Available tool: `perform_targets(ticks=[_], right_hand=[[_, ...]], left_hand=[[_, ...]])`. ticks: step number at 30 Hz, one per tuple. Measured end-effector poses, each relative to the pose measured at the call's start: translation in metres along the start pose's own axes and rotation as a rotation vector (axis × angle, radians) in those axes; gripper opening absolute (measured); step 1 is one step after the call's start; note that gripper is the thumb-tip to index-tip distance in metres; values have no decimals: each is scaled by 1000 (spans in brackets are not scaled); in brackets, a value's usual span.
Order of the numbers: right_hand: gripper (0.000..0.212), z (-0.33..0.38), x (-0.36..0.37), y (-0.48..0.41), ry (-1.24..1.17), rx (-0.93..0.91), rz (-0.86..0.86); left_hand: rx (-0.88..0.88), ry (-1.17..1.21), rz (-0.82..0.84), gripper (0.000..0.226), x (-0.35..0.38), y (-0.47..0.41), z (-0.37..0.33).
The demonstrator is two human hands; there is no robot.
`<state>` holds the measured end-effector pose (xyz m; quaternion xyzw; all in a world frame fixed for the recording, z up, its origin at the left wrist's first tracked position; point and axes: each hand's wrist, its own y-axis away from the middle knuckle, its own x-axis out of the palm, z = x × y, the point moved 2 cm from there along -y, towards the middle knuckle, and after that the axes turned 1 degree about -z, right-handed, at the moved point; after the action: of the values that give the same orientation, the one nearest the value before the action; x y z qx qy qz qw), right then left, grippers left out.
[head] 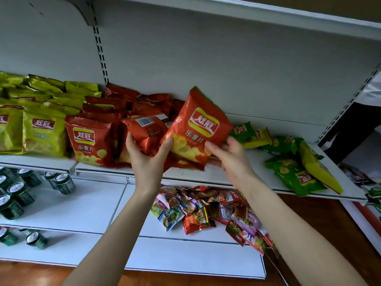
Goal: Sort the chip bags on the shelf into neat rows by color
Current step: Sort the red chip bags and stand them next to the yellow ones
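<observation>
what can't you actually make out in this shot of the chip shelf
Head view, the only one:
- Stacked red bags: count hidden by front bags and the two held ones.
- Right hand: fingers hidden behind the tilted red bag.
- Back-facing red bag in the left hand: print too small.
- Yellow-green bags: row cut by left edge.
- Snack packets: partly behind both forearms.

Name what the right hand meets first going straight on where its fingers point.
The tilted red chip bag: the right hand's fingers point up-left at its lower corner, seemingly already touching. The left hand grips the barcode-side red bag beside it.
</observation>
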<state>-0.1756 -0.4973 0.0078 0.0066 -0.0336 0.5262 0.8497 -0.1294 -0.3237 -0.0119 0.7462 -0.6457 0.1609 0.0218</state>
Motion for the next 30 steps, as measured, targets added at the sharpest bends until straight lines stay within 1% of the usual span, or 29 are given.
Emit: perform_targets(ticks=[2, 4, 9, 12, 15, 19, 22, 24, 30], right_hand=[[19, 13, -20, -21, 10, -73, -167], [24, 22, -44, -41, 31, -109, -280], [38, 9, -81, -86, 188, -118, -409], [47, -1, -85, -110, 101, -61, -469], [50, -16, -80, -139, 31, -4, -484], [53, -36, -74, -177, 115, 22, -504], [59, -46, -75, -196, 128, 46, -510], [58, -51, -82, -198, 204, 41, -516], [51, -41, -129, -201, 533, -23, -482]], left_hand=[[63, -51, 12, 78, -1, -4, -3], [99, -93, 4, 72, -3, -5, -3], [115, -141, 3, 68, -4, -4, 4], [126, -175, 16, 68, 0, -2, 7], [135, -212, 13, 75, 7, -2, 10], [137, -228, -2, 76, 24, -6, 9], [144, -235, -25, 70, 36, -9, 9], [144, -247, -37, 66, 42, -11, 11], [132, -279, -22, 68, 66, -12, 17]])
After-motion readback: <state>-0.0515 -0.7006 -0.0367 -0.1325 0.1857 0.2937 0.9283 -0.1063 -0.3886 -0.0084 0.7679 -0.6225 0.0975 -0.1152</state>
